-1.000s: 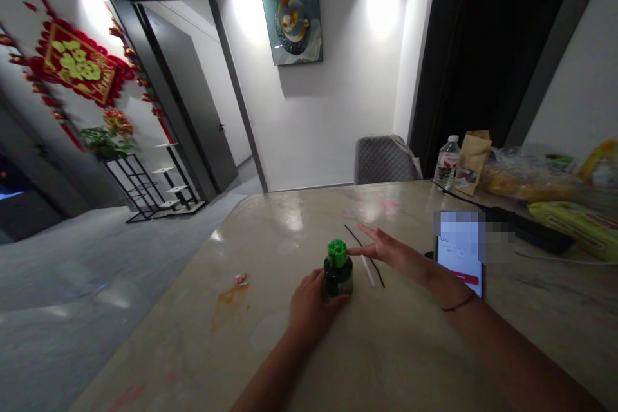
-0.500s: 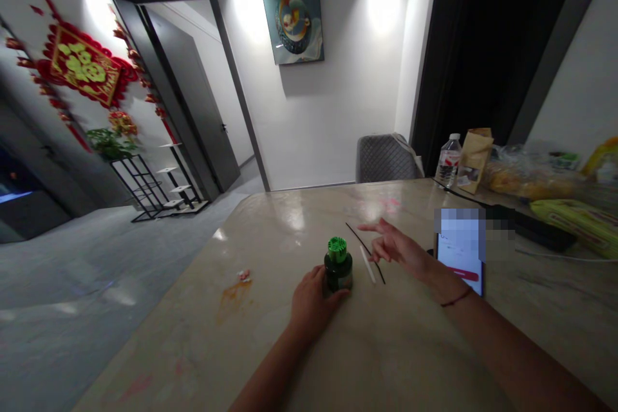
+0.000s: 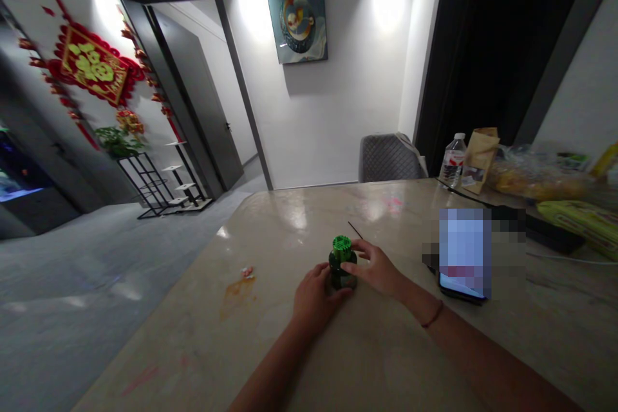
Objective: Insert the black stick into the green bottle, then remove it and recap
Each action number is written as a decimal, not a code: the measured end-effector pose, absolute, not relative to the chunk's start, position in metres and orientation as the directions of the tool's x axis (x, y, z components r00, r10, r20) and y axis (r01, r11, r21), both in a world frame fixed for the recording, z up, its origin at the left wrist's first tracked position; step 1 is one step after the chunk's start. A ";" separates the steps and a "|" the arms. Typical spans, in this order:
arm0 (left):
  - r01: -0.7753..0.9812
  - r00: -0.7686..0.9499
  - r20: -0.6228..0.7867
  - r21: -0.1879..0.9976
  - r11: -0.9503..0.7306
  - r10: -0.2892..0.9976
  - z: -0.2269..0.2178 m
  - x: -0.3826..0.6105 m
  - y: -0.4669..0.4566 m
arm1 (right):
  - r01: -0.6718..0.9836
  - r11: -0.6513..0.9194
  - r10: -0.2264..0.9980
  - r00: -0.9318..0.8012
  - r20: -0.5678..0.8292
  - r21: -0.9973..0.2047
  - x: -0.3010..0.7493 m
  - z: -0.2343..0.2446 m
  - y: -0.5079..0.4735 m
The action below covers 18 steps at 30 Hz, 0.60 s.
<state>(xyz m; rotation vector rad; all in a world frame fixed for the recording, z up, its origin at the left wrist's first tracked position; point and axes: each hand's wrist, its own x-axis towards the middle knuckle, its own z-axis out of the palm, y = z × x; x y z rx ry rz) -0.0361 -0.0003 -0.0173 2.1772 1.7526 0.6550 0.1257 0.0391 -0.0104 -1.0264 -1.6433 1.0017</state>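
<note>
A small dark green bottle (image 3: 342, 278) with a bright green ridged cap (image 3: 342, 244) stands upright on the table. My left hand (image 3: 313, 296) is wrapped round the lower left of the bottle, thumb in front. From the right, my right hand (image 3: 379, 267) reaches to the cap, its thumb across the front just under the cap and its index finger beside it. A thin black stick (image 3: 355, 230) lies behind my right hand, which hides most of it.
A phone (image 3: 463, 286) with a lit, partly blurred screen lies to the right. Farther right are a water bottle (image 3: 452, 162), a paper bag (image 3: 479, 159) and a yellow-green packet (image 3: 579, 222). A small crumpled scrap (image 3: 248, 272) and an orange stain (image 3: 239, 296) mark the left side.
My right hand has moved left from above the sticks to the bottle's cap. The white stick is now out of sight. My left hand stays on the bottle.
</note>
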 end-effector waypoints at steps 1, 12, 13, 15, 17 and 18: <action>0.853 0.175 0.165 0.467 -0.233 0.971 -0.017 -0.036 0.000 | 0.184 0.324 0.937 -0.201 0.287 -0.928 0.126 -0.012 0.040; 0.863 -0.010 0.288 0.487 -0.138 0.957 -0.029 -0.037 0.001 | 0.227 0.339 0.939 -0.145 0.313 -0.913 0.130 -0.013 0.040; 0.858 -0.041 0.300 0.499 -0.120 0.953 -0.029 -0.037 0.002 | 0.230 0.324 0.945 -0.116 0.305 -0.917 0.131 -0.012 0.041; 0.854 -0.057 0.298 0.509 -0.108 0.953 -0.028 -0.037 0.002 | 0.235 0.291 0.957 -0.078 0.281 -0.927 0.132 -0.011 0.043; 0.861 0.000 0.260 0.491 -0.132 0.966 -0.023 -0.037 0.002 | 0.272 0.269 0.963 -0.051 0.266 -0.924 0.134 -0.010 0.044; 0.866 0.041 0.232 0.477 -0.151 0.972 -0.020 -0.037 0.001 | 0.288 0.253 0.967 -0.050 0.250 -0.923 0.135 -0.010 0.044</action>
